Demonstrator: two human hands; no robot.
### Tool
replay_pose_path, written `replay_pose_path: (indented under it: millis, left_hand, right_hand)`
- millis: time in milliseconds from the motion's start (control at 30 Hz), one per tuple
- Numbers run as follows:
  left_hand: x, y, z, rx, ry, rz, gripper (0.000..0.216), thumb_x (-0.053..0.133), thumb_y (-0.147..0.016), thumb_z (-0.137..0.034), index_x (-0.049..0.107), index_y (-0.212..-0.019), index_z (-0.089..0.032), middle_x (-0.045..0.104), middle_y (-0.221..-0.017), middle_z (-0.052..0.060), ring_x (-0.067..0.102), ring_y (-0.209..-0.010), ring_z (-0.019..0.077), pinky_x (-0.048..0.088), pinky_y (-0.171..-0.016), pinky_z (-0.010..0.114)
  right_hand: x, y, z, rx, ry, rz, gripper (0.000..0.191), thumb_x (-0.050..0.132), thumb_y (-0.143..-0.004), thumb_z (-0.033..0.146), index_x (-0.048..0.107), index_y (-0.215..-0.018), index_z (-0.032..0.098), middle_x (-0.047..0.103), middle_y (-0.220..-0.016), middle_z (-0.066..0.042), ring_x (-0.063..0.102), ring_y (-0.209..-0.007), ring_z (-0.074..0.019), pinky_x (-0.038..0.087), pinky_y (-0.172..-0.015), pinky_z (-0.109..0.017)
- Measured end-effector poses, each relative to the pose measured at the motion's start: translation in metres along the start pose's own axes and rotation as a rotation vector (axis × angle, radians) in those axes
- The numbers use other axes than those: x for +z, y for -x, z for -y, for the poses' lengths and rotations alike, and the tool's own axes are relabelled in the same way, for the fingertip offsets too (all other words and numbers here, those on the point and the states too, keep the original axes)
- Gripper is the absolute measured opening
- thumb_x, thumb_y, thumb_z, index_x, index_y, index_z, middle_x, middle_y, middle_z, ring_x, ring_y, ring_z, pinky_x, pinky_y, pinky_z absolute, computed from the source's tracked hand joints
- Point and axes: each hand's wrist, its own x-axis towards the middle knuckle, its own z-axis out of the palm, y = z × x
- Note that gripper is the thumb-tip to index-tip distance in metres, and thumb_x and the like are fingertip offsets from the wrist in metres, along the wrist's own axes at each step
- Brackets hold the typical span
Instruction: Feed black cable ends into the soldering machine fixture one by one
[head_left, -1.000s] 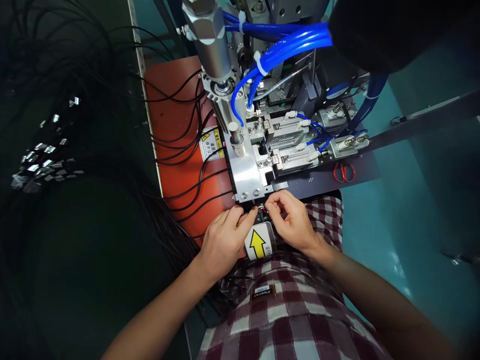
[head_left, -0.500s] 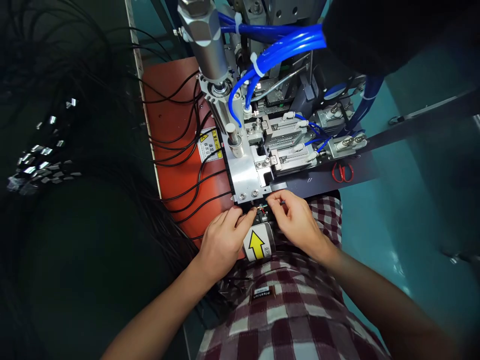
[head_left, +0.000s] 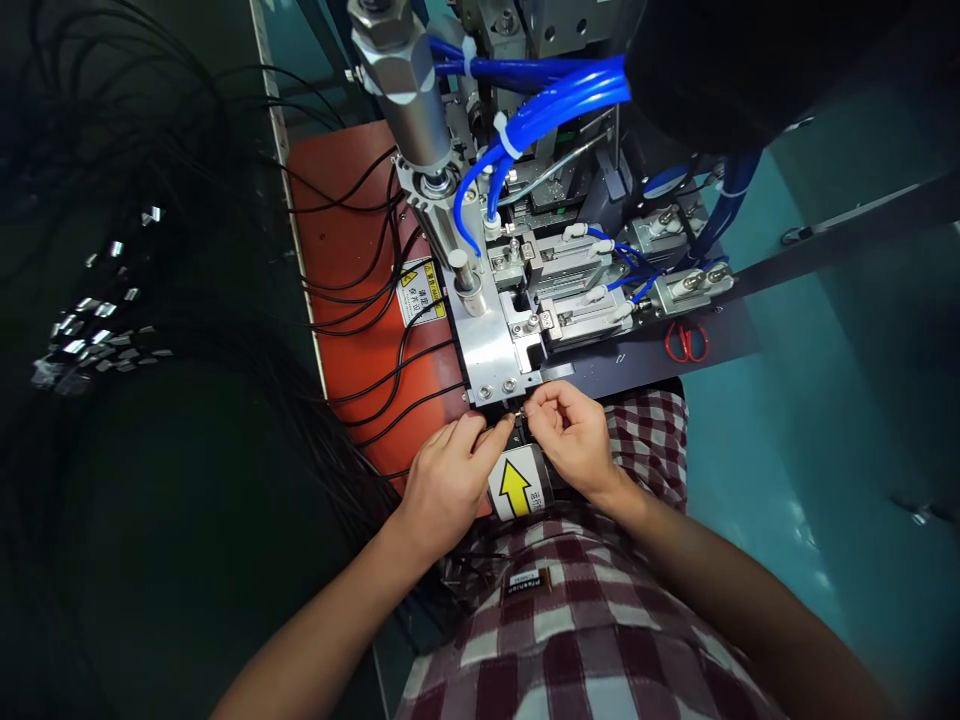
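My left hand (head_left: 450, 475) is closed in a pinch at the machine's front edge, its thumb and forefinger on the end of a thin cable (head_left: 517, 415). Most of that cable is hidden under the hand. Just to the right, my right hand (head_left: 574, 435) has its thumb and forefinger pressed together at the fine wires of the same end, largely covered by the fingertips. Directly behind both hands rises the machine's metal head block (head_left: 491, 355). Below the fingers is a white label with a yellow arrow (head_left: 514, 487).
Black cables (head_left: 375, 290) run over the red plate (head_left: 352, 240) at left, with a dark cable bundle beyond having shiny ends (head_left: 90, 320). Blue air hoses (head_left: 555, 105) arch above a metal cylinder (head_left: 420, 120). Red-handled scissors (head_left: 686, 343) lie on the dark plate at right.
My right hand has moved slightly left, closer to my left fingertips, and its fingers have curled more. The coloured wires seen between the hands are now mostly covered. My left hand stays put.
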Motion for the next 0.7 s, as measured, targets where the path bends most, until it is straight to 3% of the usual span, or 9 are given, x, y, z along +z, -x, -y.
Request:
replay_pose_path:
  millis: [167,300,500,600,700]
  left_hand:
    - [0.000,0.000,0.000,0.007,-0.008,-0.003,0.030,0.041,-0.092,-0.010,0.061,-0.115,-0.012,0.057,-0.080,0.007,0.054,-0.068,0.0160,0.046,-0.058,0.026]
    - [-0.001,-0.001,0.000,0.007,-0.006,-0.012,0.030,0.042,-0.092,-0.010,0.061,-0.114,-0.012,0.057,-0.081,0.007,0.055,-0.068,0.0159,0.047,-0.058,0.026]
    - [0.001,0.000,0.001,0.003,0.002,-0.011,0.031,0.040,-0.091,-0.009,0.061,-0.114,-0.012,0.057,-0.081,0.007,0.055,-0.068,0.0162,0.047,-0.059,0.027]
    - [0.001,0.001,0.001,-0.002,0.007,0.002,0.031,0.041,-0.091,-0.010,0.061,-0.115,-0.012,0.057,-0.082,0.007,0.055,-0.069,0.0165,0.047,-0.060,0.027]
    - [0.001,0.001,0.001,0.000,0.020,0.008,0.031,0.041,-0.091,-0.009,0.061,-0.115,-0.012,0.057,-0.082,0.007,0.055,-0.069,0.0167,0.048,-0.060,0.027]
  right_hand:
    - [-0.009,0.001,0.001,0.103,-0.089,0.038,0.017,0.054,-0.089,0.033,0.057,-0.081,0.018,0.048,-0.062,0.003,0.041,-0.051,-0.0099,0.033,-0.048,-0.023]
    - [-0.006,0.000,0.008,0.118,0.005,0.095,0.016,0.059,-0.087,0.034,0.063,-0.087,0.018,0.041,-0.056,0.006,0.039,-0.050,-0.0101,0.032,-0.048,-0.023]
    - [0.003,-0.001,0.005,0.096,-0.038,0.066,0.016,0.060,-0.085,0.032,0.059,-0.077,0.018,0.037,-0.054,0.007,0.035,-0.049,-0.0092,0.029,-0.047,-0.023]
    - [0.002,0.002,0.003,0.127,-0.121,0.045,0.016,0.059,-0.084,0.033,0.058,-0.077,0.019,0.041,-0.056,0.006,0.036,-0.050,-0.0096,0.030,-0.047,-0.023]
    - [0.002,0.002,0.005,0.279,-0.316,0.051,0.018,0.061,-0.080,0.035,0.058,-0.075,0.018,0.048,-0.060,0.004,0.040,-0.052,-0.0099,0.033,-0.048,-0.022]
